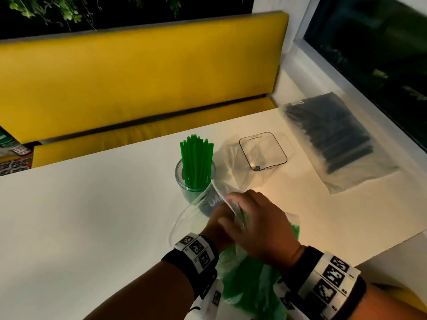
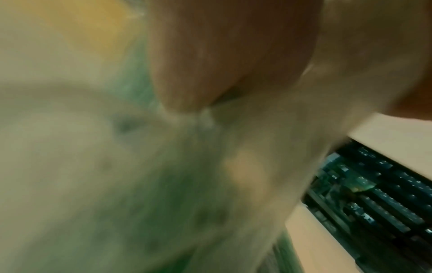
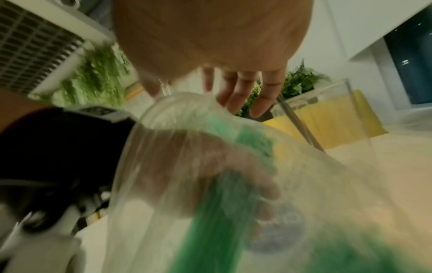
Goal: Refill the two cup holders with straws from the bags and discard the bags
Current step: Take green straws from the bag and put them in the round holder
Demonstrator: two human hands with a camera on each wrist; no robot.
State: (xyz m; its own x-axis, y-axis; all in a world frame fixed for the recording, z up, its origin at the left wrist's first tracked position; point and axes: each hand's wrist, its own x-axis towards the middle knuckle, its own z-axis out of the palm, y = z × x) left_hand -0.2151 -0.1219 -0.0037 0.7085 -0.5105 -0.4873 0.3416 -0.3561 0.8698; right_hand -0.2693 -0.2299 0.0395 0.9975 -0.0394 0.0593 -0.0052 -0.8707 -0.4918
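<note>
A round glass cup holder (image 1: 195, 181) on the white table (image 1: 80, 215) holds several upright green straws (image 1: 196, 158). To its right stands an empty square clear cup holder (image 1: 263, 151). Just in front of them I hold a clear bag of green straws (image 1: 245, 280). My left hand (image 1: 218, 225) is inside the bag's mouth; in the right wrist view it shows through the plastic (image 3: 198, 171), gripping a bundle of green straws (image 3: 217, 212). My right hand (image 1: 261, 218) holds the bag's rim. The left wrist view is blurred plastic.
A sealed clear bag of black straws (image 1: 335, 139) lies at the table's far right, near the window sill (image 1: 346, 88). A yellow bench (image 1: 138, 72) runs along the table's far side. The table's right edge (image 1: 392, 241) is close to my right wrist.
</note>
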